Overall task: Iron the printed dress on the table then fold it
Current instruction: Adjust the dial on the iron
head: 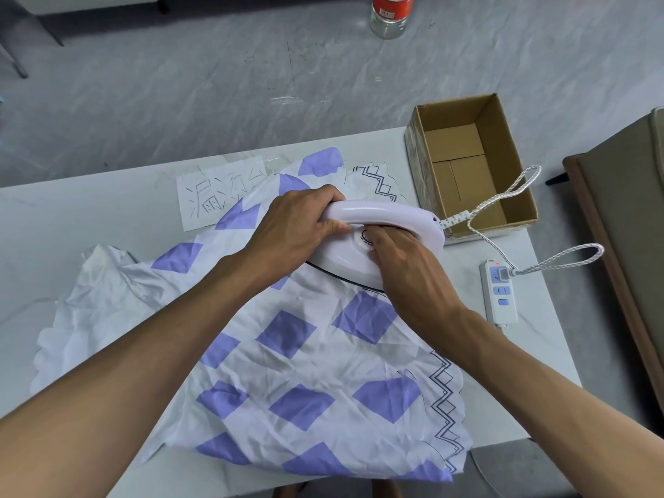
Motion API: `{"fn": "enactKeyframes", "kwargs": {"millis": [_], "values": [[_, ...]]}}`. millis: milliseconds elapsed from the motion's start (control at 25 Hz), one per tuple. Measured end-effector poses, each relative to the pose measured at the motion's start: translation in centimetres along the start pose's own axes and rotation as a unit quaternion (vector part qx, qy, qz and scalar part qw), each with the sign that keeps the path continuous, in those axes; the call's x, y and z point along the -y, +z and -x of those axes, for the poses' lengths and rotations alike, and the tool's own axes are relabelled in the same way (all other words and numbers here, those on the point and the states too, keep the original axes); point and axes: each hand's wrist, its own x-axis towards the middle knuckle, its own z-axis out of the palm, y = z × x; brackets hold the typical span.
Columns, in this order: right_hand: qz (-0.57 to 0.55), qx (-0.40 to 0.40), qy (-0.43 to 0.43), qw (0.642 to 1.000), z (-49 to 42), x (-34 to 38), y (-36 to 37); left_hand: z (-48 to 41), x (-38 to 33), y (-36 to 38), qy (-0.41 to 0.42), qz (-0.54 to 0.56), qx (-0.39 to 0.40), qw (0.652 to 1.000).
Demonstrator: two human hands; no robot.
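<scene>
A white iron (pixel 395 214) sits on the far half of the crumpled printed dress (pixel 305 357) spread across the table (pixel 90 224). The left grip (pixel 298 224) clamps its handle, and the right grip (pixel 409 271) curls its fingers at the dial (pixel 363 239).

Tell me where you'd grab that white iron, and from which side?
By the arched handle on top of the iron, coming down from above. It bridges over the body with a gap beneath, so fingers can curl round it, as the left hand does near its front end. Avoid the rear, where the cord comes out. The base lies flat on the dress.
</scene>
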Motion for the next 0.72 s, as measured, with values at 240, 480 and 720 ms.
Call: {"fn": "enactKeyframes", "kwargs": {"millis": [240, 480, 720], "values": [[-0.012, -0.152, 0.098, 0.983, 3.2, 0.3, -1.9, 0.3, 0.3, -0.3, -0.032, 0.021, -0.02, 0.999], [0.06, -0.043, 0.223, 0.972, 1.8, 0.7, -1.6, 0.5, 0.3, 0.2, -0.032, 0.039, -0.027, 0.998], [0.065, -0.006, 0.237, 0.969, 1.4, 1.1, -1.8, 0.9, -0.1, 0.2, -0.016, 0.045, -0.053, 0.997]]}}
